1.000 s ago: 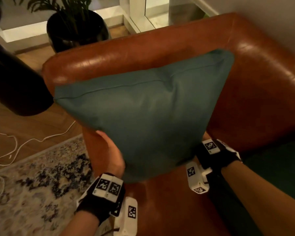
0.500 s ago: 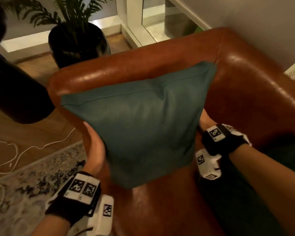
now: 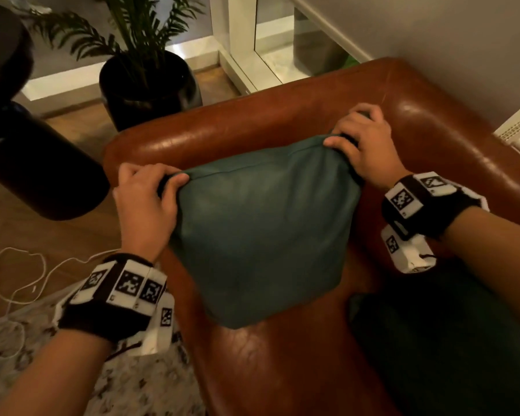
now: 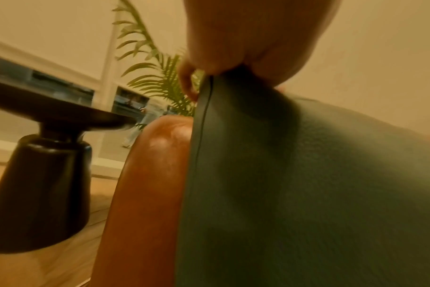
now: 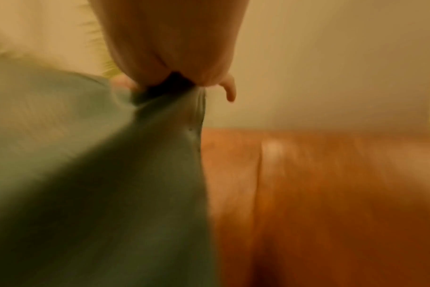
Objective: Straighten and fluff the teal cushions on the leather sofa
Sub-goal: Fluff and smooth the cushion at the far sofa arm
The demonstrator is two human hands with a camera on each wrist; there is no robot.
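A teal cushion point(image 3: 261, 235) stands upright in the corner of the brown leather sofa point(image 3: 282, 364), its lower edge on the seat. My left hand point(image 3: 146, 202) grips its top left corner, fingers curled over the seam. My right hand point(image 3: 360, 145) grips the top right corner, bunching the fabric. In the left wrist view the cushion point(image 4: 307, 184) fills the right side beside the sofa arm point(image 4: 147, 174). The right wrist view is blurred; the cushion point(image 5: 86, 165) hangs from my fingers point(image 5: 230, 91). A second teal cushion point(image 3: 439, 340) lies dark on the seat under my right forearm.
A black round side table point(image 3: 39, 163) stands left of the sofa arm. A potted palm in a black pot point(image 3: 147, 85) is behind the arm. A white cable point(image 3: 21, 274) lies on the wooden floor beside a patterned rug point(image 3: 27, 355). A wall point(image 3: 448, 40) runs behind the sofa.
Both hands moved from the cushion's lower sides up to its top corners and took hold there. The cushion came down from mid-air to stand on the seat.
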